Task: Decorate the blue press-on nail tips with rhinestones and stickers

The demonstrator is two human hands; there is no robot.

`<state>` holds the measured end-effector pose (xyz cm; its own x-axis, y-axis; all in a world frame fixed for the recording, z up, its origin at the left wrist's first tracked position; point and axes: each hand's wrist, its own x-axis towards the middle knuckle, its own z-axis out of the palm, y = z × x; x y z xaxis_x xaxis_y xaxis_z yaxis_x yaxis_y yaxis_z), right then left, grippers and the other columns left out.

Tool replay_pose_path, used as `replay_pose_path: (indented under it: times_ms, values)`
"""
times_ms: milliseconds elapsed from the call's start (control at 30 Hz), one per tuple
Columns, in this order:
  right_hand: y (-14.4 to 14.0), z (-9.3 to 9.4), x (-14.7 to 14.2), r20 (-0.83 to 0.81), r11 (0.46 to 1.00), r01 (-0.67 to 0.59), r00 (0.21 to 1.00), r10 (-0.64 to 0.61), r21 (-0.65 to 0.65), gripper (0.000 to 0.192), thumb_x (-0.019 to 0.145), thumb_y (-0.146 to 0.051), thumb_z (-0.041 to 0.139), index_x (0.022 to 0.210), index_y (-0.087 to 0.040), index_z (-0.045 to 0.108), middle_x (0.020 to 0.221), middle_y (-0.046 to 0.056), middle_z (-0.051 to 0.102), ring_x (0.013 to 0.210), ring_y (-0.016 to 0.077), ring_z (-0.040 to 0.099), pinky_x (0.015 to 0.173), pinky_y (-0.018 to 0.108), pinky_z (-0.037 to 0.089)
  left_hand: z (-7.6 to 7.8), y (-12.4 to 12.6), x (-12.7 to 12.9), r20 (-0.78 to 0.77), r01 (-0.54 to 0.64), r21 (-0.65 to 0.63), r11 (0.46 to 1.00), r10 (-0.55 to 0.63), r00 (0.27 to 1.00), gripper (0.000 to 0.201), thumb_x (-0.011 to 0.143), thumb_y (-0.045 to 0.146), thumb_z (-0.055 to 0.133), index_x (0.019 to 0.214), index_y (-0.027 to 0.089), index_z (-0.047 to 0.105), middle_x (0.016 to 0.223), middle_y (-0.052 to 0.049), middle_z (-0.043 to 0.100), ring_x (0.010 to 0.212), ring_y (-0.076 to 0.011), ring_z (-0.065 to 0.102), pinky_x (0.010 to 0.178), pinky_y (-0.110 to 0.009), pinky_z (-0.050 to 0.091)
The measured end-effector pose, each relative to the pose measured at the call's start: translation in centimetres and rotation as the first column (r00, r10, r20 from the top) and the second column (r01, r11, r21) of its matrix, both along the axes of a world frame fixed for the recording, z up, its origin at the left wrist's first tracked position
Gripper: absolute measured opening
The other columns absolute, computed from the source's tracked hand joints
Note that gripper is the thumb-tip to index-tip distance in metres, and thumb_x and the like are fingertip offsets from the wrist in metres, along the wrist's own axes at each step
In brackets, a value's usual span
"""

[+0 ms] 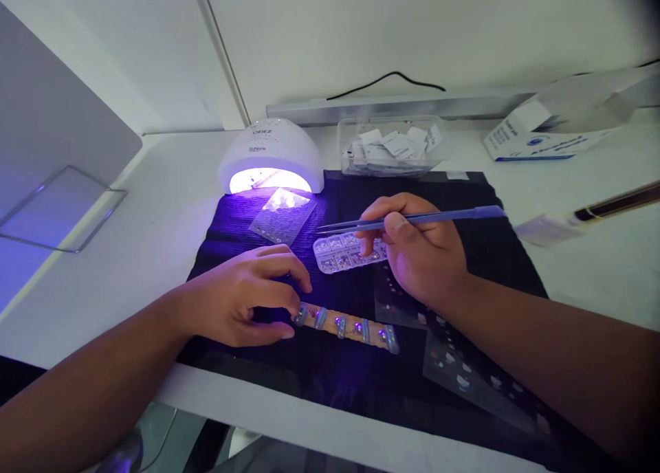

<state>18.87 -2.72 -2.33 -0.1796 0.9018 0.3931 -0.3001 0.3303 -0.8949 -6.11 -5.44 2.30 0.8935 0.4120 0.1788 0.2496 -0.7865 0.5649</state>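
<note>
My left hand (242, 302) pinches the left end of a wooden stick (346, 327) that carries several decorated nail tips and lies on a black mat (340, 198). My right hand (420, 253) grips blue tweezers (412, 218), whose tips point left above a small clear case of rhinestones (340, 253). The fingers of that hand rest over the case's right end.
A white UV nail lamp (271, 155) glows violet at the mat's back edge, with a sticker sheet (282, 214) in front of it. Behind stand a clear box of packets (392, 146) and a white carton (541, 139). More sticker sheets (464, 370) lie under my right forearm.
</note>
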Motion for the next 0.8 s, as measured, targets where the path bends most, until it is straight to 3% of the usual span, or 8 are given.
replay_pose_path:
  times_ms: [300, 800]
  values:
    - [-0.02, 0.50, -0.08, -0.002, 0.999, 0.006, 1.000, -0.006, -0.034, 0.026, 0.082, -0.050, 0.072, 0.080, -0.023, 0.070, 0.057, -0.004, 0.058, 0.053, 0.0126, 0.058, 0.051, 0.028, 0.047, -0.36, -0.16, 0.19, 0.028, -0.013, 0.070, 0.997, 0.011, 1.000, 0.013, 0.082, 0.018, 0.072, 0.093, 0.020, 0.064, 0.092, -0.003, 0.055, 0.090, -0.0181, 0.053, 0.083, -0.037, 0.047]
    - [-0.05, 0.24, 0.07, 0.008, 0.998, -0.005, 1.000, 0.005, -0.063, 0.025, 0.085, -0.048, 0.069, 0.083, -0.023, 0.067, 0.062, -0.004, 0.059, 0.057, 0.0115, 0.060, 0.052, 0.026, 0.047, -0.31, -0.19, 0.04, 0.018, -0.007, 0.110, 0.994, 0.005, 1.000, 0.012, 0.084, 0.016, 0.069, 0.094, 0.020, 0.065, 0.096, -0.005, 0.053, 0.094, -0.0194, 0.053, 0.085, -0.039, 0.048]
